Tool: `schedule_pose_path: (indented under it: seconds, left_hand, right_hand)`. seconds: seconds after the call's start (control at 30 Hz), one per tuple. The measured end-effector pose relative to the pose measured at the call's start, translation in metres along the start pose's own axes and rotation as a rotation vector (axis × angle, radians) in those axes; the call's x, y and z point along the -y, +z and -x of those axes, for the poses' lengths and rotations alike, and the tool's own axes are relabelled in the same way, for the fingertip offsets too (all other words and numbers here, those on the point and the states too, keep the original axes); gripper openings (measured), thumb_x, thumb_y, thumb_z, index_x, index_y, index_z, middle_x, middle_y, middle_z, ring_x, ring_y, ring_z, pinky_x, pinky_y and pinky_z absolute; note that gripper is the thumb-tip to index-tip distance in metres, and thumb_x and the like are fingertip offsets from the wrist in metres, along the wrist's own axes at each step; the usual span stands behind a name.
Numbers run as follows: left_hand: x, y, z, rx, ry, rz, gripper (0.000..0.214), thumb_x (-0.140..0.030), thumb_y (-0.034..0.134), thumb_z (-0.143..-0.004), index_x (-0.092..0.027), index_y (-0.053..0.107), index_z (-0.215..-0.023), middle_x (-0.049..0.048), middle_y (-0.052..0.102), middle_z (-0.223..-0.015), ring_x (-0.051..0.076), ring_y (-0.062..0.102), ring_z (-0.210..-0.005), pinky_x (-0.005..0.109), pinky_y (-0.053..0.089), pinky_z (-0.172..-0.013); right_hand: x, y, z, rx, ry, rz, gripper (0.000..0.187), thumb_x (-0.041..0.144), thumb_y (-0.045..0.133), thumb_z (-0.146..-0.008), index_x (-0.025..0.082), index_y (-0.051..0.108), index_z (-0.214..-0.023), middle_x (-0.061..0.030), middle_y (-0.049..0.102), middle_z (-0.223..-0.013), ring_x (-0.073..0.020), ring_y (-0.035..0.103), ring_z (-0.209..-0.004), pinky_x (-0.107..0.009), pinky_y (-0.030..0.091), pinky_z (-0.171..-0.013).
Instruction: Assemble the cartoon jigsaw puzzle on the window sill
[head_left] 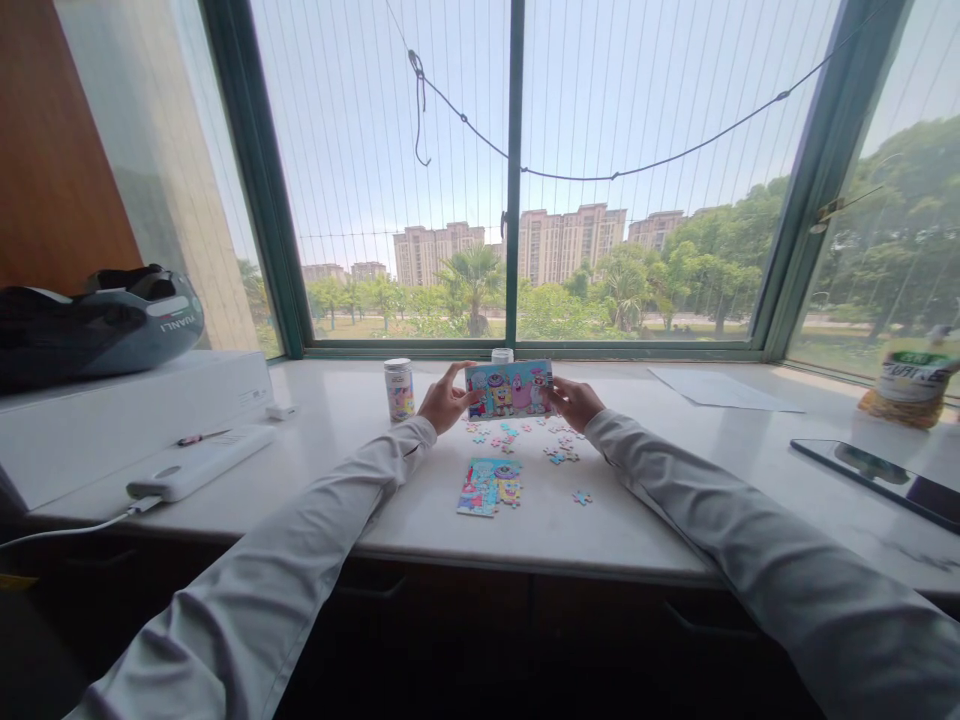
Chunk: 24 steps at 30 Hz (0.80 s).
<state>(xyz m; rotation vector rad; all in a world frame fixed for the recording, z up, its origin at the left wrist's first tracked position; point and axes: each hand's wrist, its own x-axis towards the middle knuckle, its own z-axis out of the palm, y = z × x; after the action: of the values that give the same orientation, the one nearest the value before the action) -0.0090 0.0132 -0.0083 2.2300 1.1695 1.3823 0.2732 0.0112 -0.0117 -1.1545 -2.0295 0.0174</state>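
Observation:
Between my two hands a colourful picture card [510, 390] with cartoon figures is held up above the tabletop. My left hand [448, 398] pinches its left edge, and my right hand [574, 402] grips the right edge. Below it lies a partly joined jigsaw puzzle [484, 487] with a similar cartoon picture. Several loose puzzle pieces [562, 450] are scattered behind the joined part, some partly hidden by the card. One single piece [581, 497] lies apart to the right. A printed canister [399, 390] stands upright left of my left hand.
A white-lidded container [502, 355] stands behind the card. To the left are a power strip [202, 462] with a cable and a white box [135, 410] bearing a helmet [105, 320]. Rightward lie paper [724, 390], a phone [877, 478] and a snack bag [909, 383]. Windows [637, 180] rise behind.

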Motion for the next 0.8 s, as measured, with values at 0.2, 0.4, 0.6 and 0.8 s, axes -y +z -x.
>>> schedule_pose_path:
  seconds: [0.2, 0.4, 0.6, 0.8]
  left_hand:
    - [0.0011, -0.001, -0.001, 0.022, -0.017, 0.025, 0.056, -0.032, 0.061, -0.08, -0.022, 0.048, -0.133, -0.0029, 0.068, -0.062, 0.014, 0.062, -0.054, 0.023, 0.046, -0.059]
    - [0.0049, 0.0008, -0.002, 0.02, -0.047, 0.037, 0.061, -0.038, 0.064, -0.078, -0.019, 0.048, -0.134, -0.0009, 0.069, -0.063, 0.016, 0.064, -0.056, 0.024, 0.046, -0.058]
    - [0.0046, -0.0004, -0.0023, 0.021, -0.049, -0.007, 0.064, -0.045, 0.067, -0.077, -0.017, 0.05, -0.132, 0.0019, 0.071, -0.066, 0.019, 0.067, -0.062, 0.026, 0.048, -0.064]
    - [0.008, -0.0016, -0.0051, 0.015, -0.088, -0.024, 0.067, -0.051, 0.067, -0.076, -0.011, 0.052, -0.129, 0.0085, 0.074, -0.075, 0.02, 0.068, -0.065, 0.028, 0.049, -0.065]
  right_hand:
    - [0.003, -0.0012, 0.0008, 0.009, -0.014, 0.002, 0.032, 0.04, 0.046, -0.09, 0.018, 0.068, -0.1, -0.0036, 0.073, -0.074, -0.0166, 0.062, -0.058, -0.028, 0.045, -0.062]
    - [0.0079, -0.0045, 0.002, 0.002, -0.025, 0.021, 0.032, 0.039, 0.047, -0.091, 0.019, 0.069, -0.102, -0.0038, 0.074, -0.079, -0.0166, 0.064, -0.064, -0.027, 0.044, -0.066]
    - [0.0071, -0.002, 0.0029, -0.009, -0.022, 0.046, 0.029, 0.037, 0.048, -0.09, 0.02, 0.071, -0.098, -0.004, 0.074, -0.079, -0.0187, 0.066, -0.071, -0.028, 0.044, -0.069]
    - [0.0062, -0.0029, 0.0027, -0.01, -0.019, 0.07, 0.029, 0.04, 0.05, -0.09, 0.022, 0.071, -0.094, -0.0037, 0.074, -0.079, -0.0194, 0.067, -0.076, -0.028, 0.044, -0.073]
